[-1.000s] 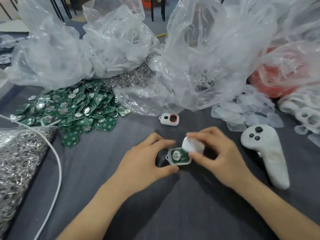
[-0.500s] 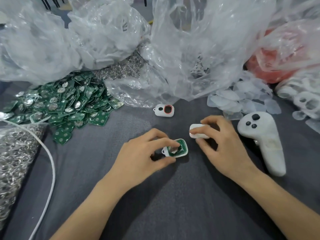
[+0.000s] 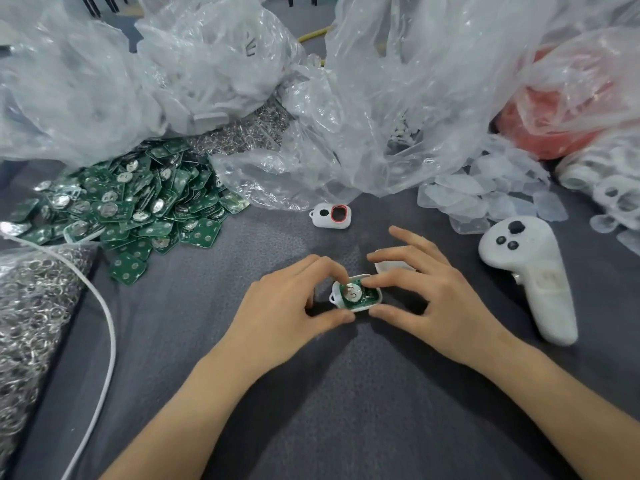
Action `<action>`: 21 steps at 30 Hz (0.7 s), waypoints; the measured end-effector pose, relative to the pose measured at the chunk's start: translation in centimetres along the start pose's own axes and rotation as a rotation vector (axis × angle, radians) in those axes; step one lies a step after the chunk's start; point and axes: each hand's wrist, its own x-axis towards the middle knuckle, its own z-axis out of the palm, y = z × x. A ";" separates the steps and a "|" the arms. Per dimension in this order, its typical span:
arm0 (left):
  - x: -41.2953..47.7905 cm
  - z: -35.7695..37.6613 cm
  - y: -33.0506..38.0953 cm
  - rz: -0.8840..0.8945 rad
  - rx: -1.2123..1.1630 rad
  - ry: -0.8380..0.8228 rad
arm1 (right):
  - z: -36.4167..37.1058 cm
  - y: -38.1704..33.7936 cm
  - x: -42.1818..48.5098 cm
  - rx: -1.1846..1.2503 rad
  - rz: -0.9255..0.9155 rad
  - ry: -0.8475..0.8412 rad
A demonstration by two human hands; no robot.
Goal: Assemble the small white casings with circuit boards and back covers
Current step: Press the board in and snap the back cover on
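A small white casing [image 3: 360, 306] lies open side up on the grey cloth, with a green circuit board [image 3: 355, 293] and its silver coin cell seated inside. My left hand [image 3: 287, 303] pinches the casing's left end between thumb and forefinger. My right hand [image 3: 429, 299] pinches its right end, forefinger on the board's top edge. A white back cover [image 3: 384, 266] lies on the cloth just behind, partly hidden under my right fingers. A finished white casing with a red-rimmed hole [image 3: 330, 216] lies farther back.
A heap of green circuit boards [image 3: 131, 206] is at the left. A bag of metal rings [image 3: 31, 306] and a white cable [image 3: 104, 317] lie at far left. Clear plastic bags [image 3: 398, 98] fill the back. A white controller [image 3: 530, 275] lies right, translucent pieces [image 3: 485, 195] behind it.
My right hand has set the back cover down on the cloth and moved onto the casing. Both hands now hold the casing, and the board's coin cell faces up in full view.
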 end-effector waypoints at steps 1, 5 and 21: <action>0.0 0.0 0.0 -0.001 0.008 0.003 | 0.0 -0.1 0.0 0.000 -0.002 0.002; -0.1 0.1 -0.1 0.006 0.000 -0.012 | 0.1 -0.2 0.0 -0.016 -0.031 0.012; -0.1 0.1 -0.1 0.080 0.017 -0.035 | 0.0 -0.5 0.1 0.023 0.025 -0.020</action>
